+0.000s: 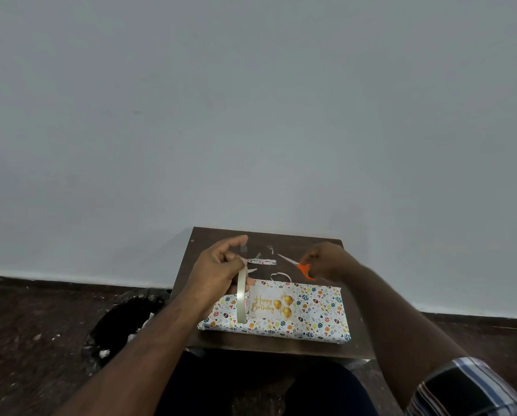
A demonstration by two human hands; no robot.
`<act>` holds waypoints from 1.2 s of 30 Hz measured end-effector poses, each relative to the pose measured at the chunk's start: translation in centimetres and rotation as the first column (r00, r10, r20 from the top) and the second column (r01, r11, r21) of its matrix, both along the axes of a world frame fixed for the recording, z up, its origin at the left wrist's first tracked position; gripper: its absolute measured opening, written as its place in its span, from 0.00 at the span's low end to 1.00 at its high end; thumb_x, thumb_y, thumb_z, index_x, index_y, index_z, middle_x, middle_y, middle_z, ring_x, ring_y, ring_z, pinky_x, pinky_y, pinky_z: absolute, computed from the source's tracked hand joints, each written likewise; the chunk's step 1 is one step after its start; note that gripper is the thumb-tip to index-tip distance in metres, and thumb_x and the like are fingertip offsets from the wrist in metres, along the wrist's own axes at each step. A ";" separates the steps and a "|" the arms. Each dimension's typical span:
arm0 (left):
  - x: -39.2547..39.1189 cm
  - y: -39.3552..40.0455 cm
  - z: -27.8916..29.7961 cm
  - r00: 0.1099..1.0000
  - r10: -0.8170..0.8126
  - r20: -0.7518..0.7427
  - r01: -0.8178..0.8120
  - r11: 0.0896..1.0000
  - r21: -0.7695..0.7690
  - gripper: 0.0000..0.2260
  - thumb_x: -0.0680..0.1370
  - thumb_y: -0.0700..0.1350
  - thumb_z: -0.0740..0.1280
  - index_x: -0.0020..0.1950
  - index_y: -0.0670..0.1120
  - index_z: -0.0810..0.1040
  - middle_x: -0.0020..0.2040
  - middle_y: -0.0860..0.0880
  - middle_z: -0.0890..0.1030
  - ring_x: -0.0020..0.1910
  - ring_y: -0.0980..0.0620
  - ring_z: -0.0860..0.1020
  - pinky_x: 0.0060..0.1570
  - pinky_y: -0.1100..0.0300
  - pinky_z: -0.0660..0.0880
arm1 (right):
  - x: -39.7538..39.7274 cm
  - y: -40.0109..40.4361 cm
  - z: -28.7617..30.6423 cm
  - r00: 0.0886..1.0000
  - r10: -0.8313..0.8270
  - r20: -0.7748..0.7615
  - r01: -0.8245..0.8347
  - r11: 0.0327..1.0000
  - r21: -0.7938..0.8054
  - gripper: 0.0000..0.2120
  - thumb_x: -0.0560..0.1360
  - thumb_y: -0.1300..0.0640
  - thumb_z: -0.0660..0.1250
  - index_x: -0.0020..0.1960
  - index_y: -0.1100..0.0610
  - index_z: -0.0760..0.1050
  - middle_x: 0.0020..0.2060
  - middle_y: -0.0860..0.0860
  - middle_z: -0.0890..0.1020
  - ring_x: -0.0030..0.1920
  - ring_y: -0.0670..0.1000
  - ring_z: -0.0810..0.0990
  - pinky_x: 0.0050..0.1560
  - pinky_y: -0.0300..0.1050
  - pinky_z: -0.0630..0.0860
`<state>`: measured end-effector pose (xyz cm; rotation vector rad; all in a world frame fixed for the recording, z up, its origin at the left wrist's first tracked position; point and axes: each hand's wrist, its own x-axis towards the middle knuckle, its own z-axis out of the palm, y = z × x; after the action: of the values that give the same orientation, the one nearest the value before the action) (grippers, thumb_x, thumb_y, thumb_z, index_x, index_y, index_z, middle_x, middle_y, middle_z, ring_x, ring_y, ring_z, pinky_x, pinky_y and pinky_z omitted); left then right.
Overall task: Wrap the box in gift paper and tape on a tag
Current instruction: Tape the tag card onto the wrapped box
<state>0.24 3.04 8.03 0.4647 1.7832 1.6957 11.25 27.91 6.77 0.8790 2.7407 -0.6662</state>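
Wrapped box (296, 313) lies across the small dark table (209, 238), lower centre of frame, patterned paper fully on. "Happy Birthday" tag (270, 303) sits on the box's top face, left of centre; a ribbon loop (279, 276) shows at its upper edge. Whether any tape holds the tag yet, cannot tell.

Step in hand, as judged: cutting a piece of tape for the tag.

Left hand (218, 271), centre frame above the box's left end, holds the tape roll (241, 295) on edge. Fingers curl around the roll's upper part; forefinger and thumb are raised, apparently pinching a short clear tape end (244, 247) pulled upward.

Right hand (326, 261), right of centre, grips the orange-handled scissors (299, 265), fingers closed on the handles. Blades point left toward the tape and look only slightly parted.

To do it well: keep the pulled length taut and short, bring the blades square across it, cut clear of the fingertips, and avoid letting the free end fold onto itself.

Paper scraps (261, 261) lie on the table behind the box.
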 end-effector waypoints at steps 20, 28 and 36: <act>-0.4 -0.4 -0.3 0.996 -0.027 0.087 0.020 0.996 0.082 0.27 0.79 0.31 0.68 0.73 0.53 0.70 0.53 0.45 0.84 0.46 0.38 0.86 0.48 0.43 0.83 | -2.9 -7.8 2.1 0.862 -0.195 -0.467 -0.118 0.821 -0.559 0.13 0.75 0.56 0.75 0.59 0.51 0.81 0.48 0.48 0.87 0.48 0.46 0.86 0.46 0.40 0.82; 0.2 -0.8 0.1 0.999 -0.012 -0.052 0.012 1.000 0.010 0.29 0.77 0.35 0.73 0.74 0.55 0.70 0.56 0.51 0.85 0.49 0.44 0.86 0.51 0.34 0.81 | -3.2 -11.3 3.8 0.866 -0.103 -0.490 -0.032 0.965 -0.259 0.13 0.74 0.61 0.71 0.58 0.53 0.80 0.41 0.46 0.86 0.41 0.41 0.84 0.40 0.31 0.75; 0.0 -0.1 -0.3 0.989 0.105 0.099 -0.109 0.994 0.028 0.26 0.75 0.35 0.74 0.70 0.49 0.70 0.47 0.40 0.87 0.48 0.42 0.87 0.57 0.39 0.81 | -3.0 -12.8 3.7 0.756 -0.365 -0.544 0.060 0.866 -0.497 0.10 0.71 0.63 0.73 0.50 0.51 0.82 0.37 0.49 0.85 0.39 0.45 0.85 0.42 0.40 0.80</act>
<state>0.27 2.96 7.70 0.2993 1.7388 1.7922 8.25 15.11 10.49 0.9999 2.7813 -1.8691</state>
